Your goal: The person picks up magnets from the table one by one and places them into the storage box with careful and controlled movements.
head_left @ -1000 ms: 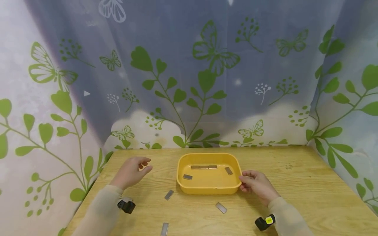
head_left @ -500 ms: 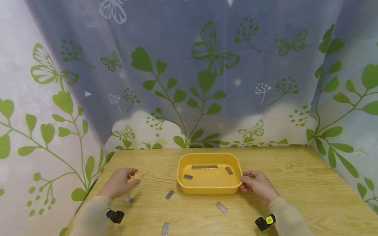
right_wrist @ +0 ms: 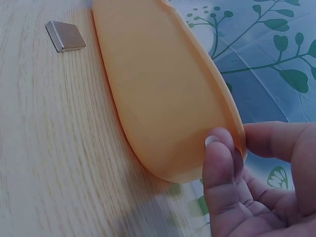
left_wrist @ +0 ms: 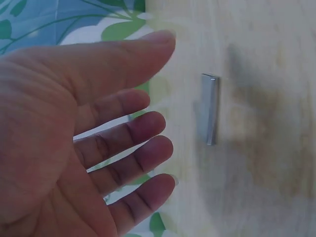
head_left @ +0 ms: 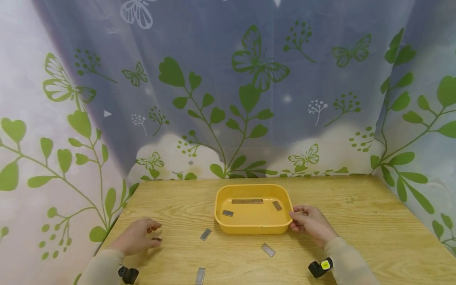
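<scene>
At the right end of the shallow yellow plastic tray point(head_left: 252, 227), my right hand point(head_left: 310, 224) pinches the rim, thumb on the inside and fingers curled against the outer wall. My left hand point(head_left: 137, 239) is low over the near-left part of the bench, fingers loosely bent and spread, holding nothing; a small flat grey metal bar point(head_left: 156, 239) lies just at its fingertips.

Inside the tray I count a long row of bars point(head_left: 247, 201) laid end to end by the far wall, one single bar point(head_left: 276, 206) to the right of it, and another point(head_left: 227, 213) on the near-left floor. Three more bars lie loose on the wood: one point(head_left: 205, 234) just off the tray's near-left corner, one point(head_left: 268, 249) in front of the tray, and one point(head_left: 200, 275) nearer my body.

From the left wrist the palm point(left_wrist: 74, 148) faces the camera with fingers apart and the bar point(left_wrist: 209, 108) beside them, clear of the fingertips, which the head view cannot settle. From the right wrist I see the tray's orange-yellow underside point(right_wrist: 163, 94), a fingertip point(right_wrist: 219, 148) pressed to its edge, and a bar point(right_wrist: 65, 36) on the bench beyond.

The light wooden bench point(head_left: 374, 229) is enclosed by a curtain point(head_left: 249, 79) printed with green leaves and butterflies. Small black devices sit on both of my wrists.
</scene>
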The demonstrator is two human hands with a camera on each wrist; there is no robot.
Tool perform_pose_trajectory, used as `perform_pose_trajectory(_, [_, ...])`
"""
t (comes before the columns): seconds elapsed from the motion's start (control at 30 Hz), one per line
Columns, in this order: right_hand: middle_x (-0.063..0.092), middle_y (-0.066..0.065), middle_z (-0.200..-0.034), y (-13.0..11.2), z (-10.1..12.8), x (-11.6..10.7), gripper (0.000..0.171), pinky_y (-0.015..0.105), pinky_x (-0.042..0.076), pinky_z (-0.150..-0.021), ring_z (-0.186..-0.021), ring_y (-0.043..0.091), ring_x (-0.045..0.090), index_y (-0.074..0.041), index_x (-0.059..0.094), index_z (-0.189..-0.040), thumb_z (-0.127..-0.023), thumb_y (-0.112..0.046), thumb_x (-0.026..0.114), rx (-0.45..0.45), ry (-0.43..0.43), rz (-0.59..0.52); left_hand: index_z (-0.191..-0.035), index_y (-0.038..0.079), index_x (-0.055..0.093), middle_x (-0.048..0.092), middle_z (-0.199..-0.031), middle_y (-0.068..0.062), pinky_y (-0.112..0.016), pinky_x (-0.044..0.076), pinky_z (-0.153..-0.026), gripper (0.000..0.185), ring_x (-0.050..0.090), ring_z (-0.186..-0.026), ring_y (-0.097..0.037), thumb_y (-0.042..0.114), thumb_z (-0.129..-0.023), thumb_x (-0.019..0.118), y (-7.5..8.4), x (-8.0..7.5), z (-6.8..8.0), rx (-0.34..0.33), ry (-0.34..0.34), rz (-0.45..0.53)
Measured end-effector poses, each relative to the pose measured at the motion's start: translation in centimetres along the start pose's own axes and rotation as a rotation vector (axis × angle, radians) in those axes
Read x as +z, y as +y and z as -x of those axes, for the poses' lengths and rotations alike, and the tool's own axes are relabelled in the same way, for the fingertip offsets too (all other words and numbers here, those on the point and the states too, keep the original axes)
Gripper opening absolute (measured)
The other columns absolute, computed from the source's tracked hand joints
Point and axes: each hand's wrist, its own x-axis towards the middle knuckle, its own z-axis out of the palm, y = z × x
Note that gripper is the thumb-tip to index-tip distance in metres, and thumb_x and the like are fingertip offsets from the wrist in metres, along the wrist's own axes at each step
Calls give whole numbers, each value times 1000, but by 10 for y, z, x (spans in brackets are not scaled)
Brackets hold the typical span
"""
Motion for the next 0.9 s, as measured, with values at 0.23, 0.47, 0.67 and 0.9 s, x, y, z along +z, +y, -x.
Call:
perform_pose_trajectory(0.23, [62, 14, -90, 0, 0, 0, 42, 25, 54, -63, -72, 15, 61, 13, 44, -126, -97, -12, 58, -2, -3, 3, -107, 0, 68, 66, -99, -5, -42, 52, -77, 46, 61, -89, -23, 22, -71, 85, -6, 6, 1, 69, -26, 27])
perform_pose_trajectory(0.47, [62, 13, -88, -1, 0, 0, 40, 24, 54, -62, -71, 15, 61, 14, 44, -126, -97, -10, 57, -3, -8, 4, -97, 4, 69, 65, -90, 0, -31, 52, -71, 29, 62, -83, -17, 17, -76, 82, -15, 10, 1, 146, -41, -1])
perform_pose_trajectory(0.67, [62, 14, -89, 0, 1, 1, 40, 25, 54, -63, -72, 15, 61, 14, 44, -126, -97, -11, 58, -9, -3, 7, -94, 5, 68, 59, -88, 1, -27, 49, -66, 21, 56, -77, -13, 14, -78, 79, -18, 10, 3, 208, -8, -42])
perform_pose_trajectory(0.9, [63, 14, -89, 1, 0, 0, 40, 25, 54, -63, -72, 16, 61, 14, 45, -125, -96, -11, 58, -12, -2, 8, -94, 5, 68, 58, -87, 2, -27, 49, -67, 21, 56, -76, -11, 12, -77, 79, -22, 13, 1, 224, 28, -94])
